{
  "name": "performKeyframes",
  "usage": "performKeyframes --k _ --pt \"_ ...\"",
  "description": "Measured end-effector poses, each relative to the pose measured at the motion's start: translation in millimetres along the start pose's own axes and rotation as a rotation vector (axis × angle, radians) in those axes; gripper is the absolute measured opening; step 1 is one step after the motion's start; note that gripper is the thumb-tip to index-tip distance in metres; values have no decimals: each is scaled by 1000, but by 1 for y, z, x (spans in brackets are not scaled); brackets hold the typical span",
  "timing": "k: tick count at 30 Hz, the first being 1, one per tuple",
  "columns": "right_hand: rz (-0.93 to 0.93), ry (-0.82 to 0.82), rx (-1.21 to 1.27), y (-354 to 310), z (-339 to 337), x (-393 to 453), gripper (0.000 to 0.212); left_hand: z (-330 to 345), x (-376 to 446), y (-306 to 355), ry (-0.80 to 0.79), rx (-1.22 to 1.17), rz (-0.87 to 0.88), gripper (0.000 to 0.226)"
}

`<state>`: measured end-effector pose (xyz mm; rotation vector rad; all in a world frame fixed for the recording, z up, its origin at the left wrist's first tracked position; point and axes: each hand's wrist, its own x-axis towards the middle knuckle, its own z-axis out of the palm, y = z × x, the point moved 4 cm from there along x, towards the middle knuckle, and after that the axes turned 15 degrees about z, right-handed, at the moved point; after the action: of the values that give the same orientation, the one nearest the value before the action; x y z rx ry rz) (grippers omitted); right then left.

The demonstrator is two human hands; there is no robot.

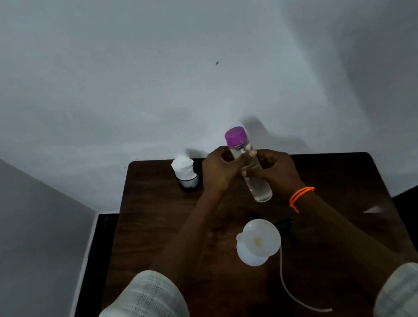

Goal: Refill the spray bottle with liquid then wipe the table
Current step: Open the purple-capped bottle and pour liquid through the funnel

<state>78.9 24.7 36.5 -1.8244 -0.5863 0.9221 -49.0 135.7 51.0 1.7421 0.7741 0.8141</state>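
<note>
A clear bottle [254, 178] with a purple cap [235, 136] and some clear liquid at its bottom is held above the dark wooden table [157, 222]. My left hand [218, 169] grips its upper part from the left. My right hand [277, 166] grips it from the right. Nearer to me stands a white spray bottle [249, 255] with a white funnel [261, 238] in its neck. The black spray head [287, 228] lies just right of it, and its thin tube [294, 296] curves toward me.
A black mesh cup [189, 182] stuffed with white tissue [183, 166] stands at the table's far left, close to my left hand. The table stands against a grey wall [184, 51]. An orange band [300, 195] circles my right wrist.
</note>
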Motion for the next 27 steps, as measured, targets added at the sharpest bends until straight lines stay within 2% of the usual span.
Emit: performKeyframes --k 4,7,9,14,18,21,27 --pt "-9 -82 52 -22 -23 -20 37 -2 0 18 -135 -355 -102 40" --pt "-50 -123 42 -44 -39 -32 33 -8 2 36 -155 -670 -58 46" --pt "-53 -174 46 -57 -46 -40 34 -12 5 52 -173 -773 -20 46" --pt "-8 -336 13 -73 -55 -57 35 -8 3 91 -298 -818 53 50" --pt "29 -403 36 -75 -55 -71 36 -4 -5 111 -390 -831 89 48" --pt "38 -418 50 -75 -55 -81 42 -5 -10 117 -389 -817 105 31" --pt "-5 -356 -18 -73 -54 -103 33 -13 -26 121 -339 -812 109 29"
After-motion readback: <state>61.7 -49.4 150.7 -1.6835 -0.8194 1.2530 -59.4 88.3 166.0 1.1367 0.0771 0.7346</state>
